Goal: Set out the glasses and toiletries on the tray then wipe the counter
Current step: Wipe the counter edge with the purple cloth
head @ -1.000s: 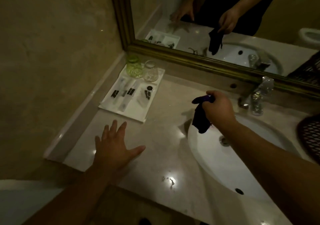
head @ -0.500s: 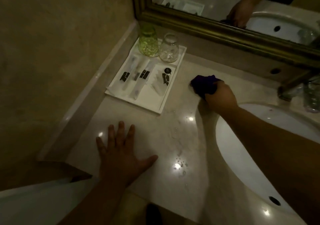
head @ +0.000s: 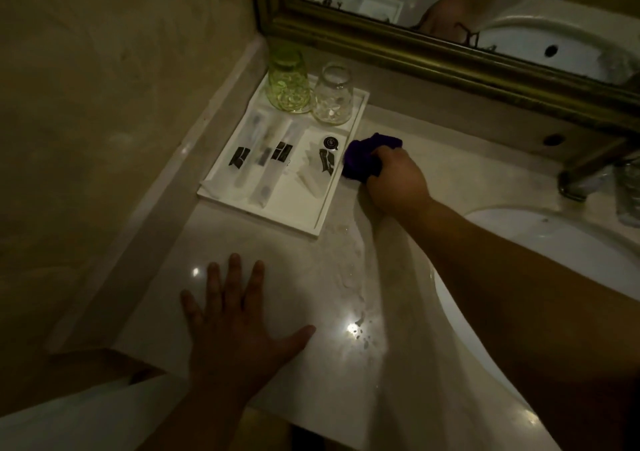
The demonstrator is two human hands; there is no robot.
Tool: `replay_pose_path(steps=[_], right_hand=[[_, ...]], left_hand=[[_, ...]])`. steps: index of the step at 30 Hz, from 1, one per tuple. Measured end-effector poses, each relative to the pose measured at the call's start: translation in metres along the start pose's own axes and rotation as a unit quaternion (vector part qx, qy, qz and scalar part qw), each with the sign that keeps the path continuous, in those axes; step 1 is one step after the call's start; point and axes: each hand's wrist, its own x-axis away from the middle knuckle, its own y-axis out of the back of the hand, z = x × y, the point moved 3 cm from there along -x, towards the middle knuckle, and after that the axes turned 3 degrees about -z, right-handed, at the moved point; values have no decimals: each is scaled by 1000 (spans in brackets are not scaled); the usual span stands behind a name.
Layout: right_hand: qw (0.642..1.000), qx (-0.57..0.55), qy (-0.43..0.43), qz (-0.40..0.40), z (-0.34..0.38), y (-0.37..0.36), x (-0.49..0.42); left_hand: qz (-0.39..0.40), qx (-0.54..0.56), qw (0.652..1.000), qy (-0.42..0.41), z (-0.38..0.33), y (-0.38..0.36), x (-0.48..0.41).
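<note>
A white tray [head: 322, 220] lies in the counter's far left corner. At its back stand a green glass [head: 288, 85] and a clear glass [head: 332, 97], both upside down. Several wrapped toiletry packets [head: 263, 163] lie flat in front of them. My right hand [head: 396, 180] is closed on a dark purple cloth [head: 363, 157], pressed to the marble counter [head: 304, 277] right beside the tray's right edge. My left hand [head: 235, 326] rests flat on the counter near the front edge, fingers spread, holding nothing.
A white sink basin [head: 540, 242] is set into the counter at the right, with a metal faucet [head: 585, 170] behind it. A gold-framed mirror [head: 415, 52] runs along the back wall. Water drops and smears [head: 349, 267] lie between tray and basin.
My right hand has lowered the cloth from above the basin onto the counter and slid it left, up to the tray's edge. My left hand has stayed flat.
</note>
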Motion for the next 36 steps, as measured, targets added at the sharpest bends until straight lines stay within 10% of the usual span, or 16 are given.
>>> replay_pose_path(steps=[36], right_hand=[[961, -15, 196, 195, -30, 9, 336]], left_hand=[[-39, 85, 994, -56, -75, -3, 108]])
